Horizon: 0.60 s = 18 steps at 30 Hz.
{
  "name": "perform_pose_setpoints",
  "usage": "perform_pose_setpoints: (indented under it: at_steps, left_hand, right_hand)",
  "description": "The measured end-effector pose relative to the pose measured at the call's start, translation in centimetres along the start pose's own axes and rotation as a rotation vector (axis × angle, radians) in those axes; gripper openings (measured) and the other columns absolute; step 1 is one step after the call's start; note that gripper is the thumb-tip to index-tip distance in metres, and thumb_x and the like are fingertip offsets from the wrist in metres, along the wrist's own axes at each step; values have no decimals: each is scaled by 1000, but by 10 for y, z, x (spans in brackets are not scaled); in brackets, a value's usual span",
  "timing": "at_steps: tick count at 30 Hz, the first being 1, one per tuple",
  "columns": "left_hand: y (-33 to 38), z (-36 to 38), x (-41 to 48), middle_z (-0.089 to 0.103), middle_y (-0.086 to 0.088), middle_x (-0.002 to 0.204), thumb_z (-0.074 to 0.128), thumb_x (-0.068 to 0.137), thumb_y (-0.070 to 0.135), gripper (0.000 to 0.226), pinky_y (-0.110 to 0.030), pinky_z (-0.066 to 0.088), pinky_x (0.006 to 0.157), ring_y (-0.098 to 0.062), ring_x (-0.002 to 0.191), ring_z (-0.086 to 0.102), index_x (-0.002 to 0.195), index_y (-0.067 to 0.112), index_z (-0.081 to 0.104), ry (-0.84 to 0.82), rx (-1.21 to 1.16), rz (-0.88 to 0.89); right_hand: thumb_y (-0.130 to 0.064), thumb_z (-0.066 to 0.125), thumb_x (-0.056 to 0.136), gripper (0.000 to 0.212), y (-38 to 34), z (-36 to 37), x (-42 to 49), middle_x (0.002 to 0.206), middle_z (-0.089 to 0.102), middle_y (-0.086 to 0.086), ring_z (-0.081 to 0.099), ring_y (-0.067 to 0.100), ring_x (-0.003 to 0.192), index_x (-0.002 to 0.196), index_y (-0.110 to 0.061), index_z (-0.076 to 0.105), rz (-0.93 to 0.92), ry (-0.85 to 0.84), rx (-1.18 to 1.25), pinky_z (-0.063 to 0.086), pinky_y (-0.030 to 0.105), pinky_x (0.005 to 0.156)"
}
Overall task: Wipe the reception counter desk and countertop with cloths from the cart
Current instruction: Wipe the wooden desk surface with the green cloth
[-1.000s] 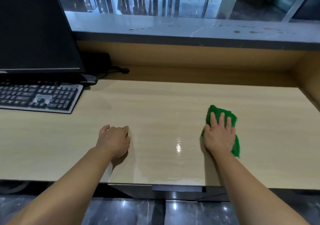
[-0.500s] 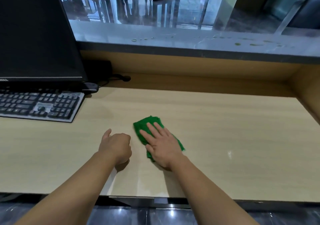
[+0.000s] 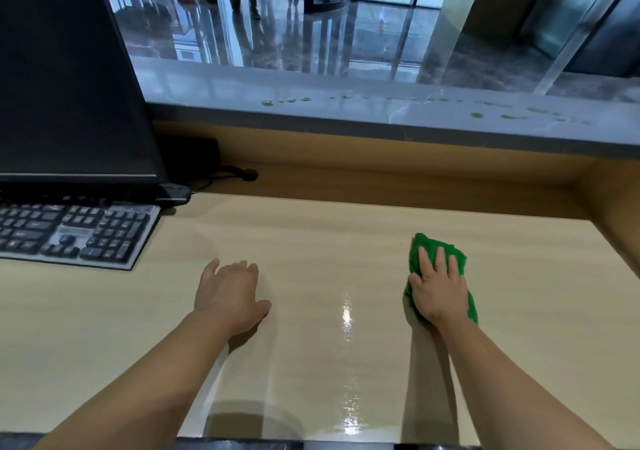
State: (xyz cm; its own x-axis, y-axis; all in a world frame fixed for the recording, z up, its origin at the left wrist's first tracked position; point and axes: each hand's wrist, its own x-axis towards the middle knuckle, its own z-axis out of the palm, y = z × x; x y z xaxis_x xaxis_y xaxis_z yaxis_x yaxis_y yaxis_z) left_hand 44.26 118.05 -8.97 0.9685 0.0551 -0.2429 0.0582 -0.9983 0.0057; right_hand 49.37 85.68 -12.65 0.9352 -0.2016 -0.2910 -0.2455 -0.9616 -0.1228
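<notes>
A crumpled green cloth (image 3: 429, 244) lies on the pale wooden desk (image 3: 322, 238), right of centre. My right hand (image 3: 438, 288) presses flat on it with fingers spread, covering most of it. My left hand (image 3: 230, 294) rests palm down on the bare desk, left of centre, holding nothing. A wet shiny streak (image 3: 347, 314) shows on the desk between the two hands. Behind and above the desk runs the grey stone countertop (image 3: 346, 98), marked with small greenish spots (image 3: 266, 102).
A black monitor (image 3: 69, 86) and a keyboard (image 3: 72, 233) fill the desk's left side, with a small black device (image 3: 175, 194) and cables behind them. A wooden wall (image 3: 609, 200) closes the desk on the right. Beyond the countertop, people's legs show on a glossy lobby floor.
My right hand swept the green cloth leftward to the middle of the desk, then back to the right. My left hand stayed resting in place. The view tilted up slightly.
</notes>
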Motion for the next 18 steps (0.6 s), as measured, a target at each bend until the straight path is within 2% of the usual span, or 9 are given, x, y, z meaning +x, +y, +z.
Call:
perform_pose_setpoints:
  at_steps: [3, 6, 10, 13, 16, 18]
  left_hand:
    - [-7, 1, 7, 46, 5, 134, 52, 87, 48, 56, -36, 7, 117, -12, 133, 38, 134, 19, 40, 11, -70, -16]
    - [-17, 0, 12, 35, 4, 149, 50, 90, 42, 67, -35, 4, 118, -10, 139, 30, 147, 17, 25, -7, -74, -26]
    - [-27, 1, 19, 43, 6, 139, 53, 86, 39, 58, -34, 8, 116, -9, 130, 41, 138, 20, 35, 3, -84, -54]
    - [-29, 0, 30, 48, 9, 120, 56, 77, 42, 49, -34, 14, 112, -9, 120, 48, 120, 23, 42, 16, -110, -44]
    - [-26, -3, 42, 46, 6, 133, 58, 75, 44, 60, -33, 12, 113, -9, 127, 43, 129, 21, 43, -13, -87, -34]
    - [-23, -5, 49, 47, 6, 134, 58, 73, 46, 61, -33, 11, 113, -8, 125, 44, 128, 22, 46, -26, -78, -35]
  right_hand:
    - [-38, 18, 103, 58, -42, 6, 7, 162, -13, 6, -11, 28, 149, 155, -29, -5, 52, 59, 29, 1, 46, 121]
    - [-39, 15, 103, 56, -101, 15, 8, 162, -11, 6, -11, 28, 149, 155, -29, -4, -90, 84, 8, 1, 47, 121]
    - [-38, 19, 104, 55, -185, 35, -11, 162, -11, 3, -13, 27, 149, 155, -31, -1, -506, 64, -72, -2, 47, 121]
    - [-38, 21, 103, 55, -211, 44, -16, 162, -12, 1, -16, 25, 148, 154, -34, 1, -785, 2, -157, -5, 46, 121]
    - [-40, 22, 103, 54, -197, 37, 6, 163, -8, -3, -13, 20, 149, 154, -36, 3, -904, -20, -179, -4, 41, 120]
    - [-42, 23, 102, 54, -178, 28, 31, 163, -5, -4, -9, 19, 150, 154, -38, 6, -878, -8, -171, -1, 39, 121]
